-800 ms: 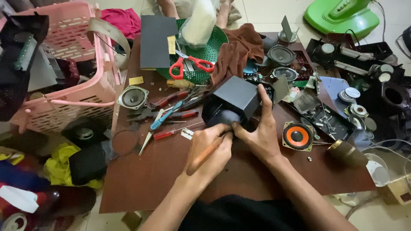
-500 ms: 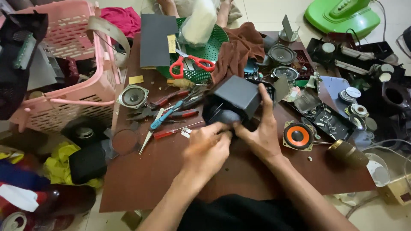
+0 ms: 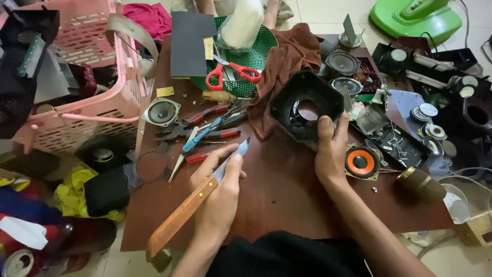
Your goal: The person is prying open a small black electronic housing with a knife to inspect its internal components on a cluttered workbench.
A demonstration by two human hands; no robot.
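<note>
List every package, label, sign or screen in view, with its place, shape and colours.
Yellow label: small upright rectangle stuck on the right edge of the dark grey board at the table's far side.
Yellow sticky tag: small flat rectangle lying on the table just below that board.
Can: bottom-left corner on the floor, round silver top, mostly cut off.
No screens or signs visible.

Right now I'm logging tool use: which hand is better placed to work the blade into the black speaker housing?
Left hand: it grips the knife; the right hand steadies the housing.
</note>
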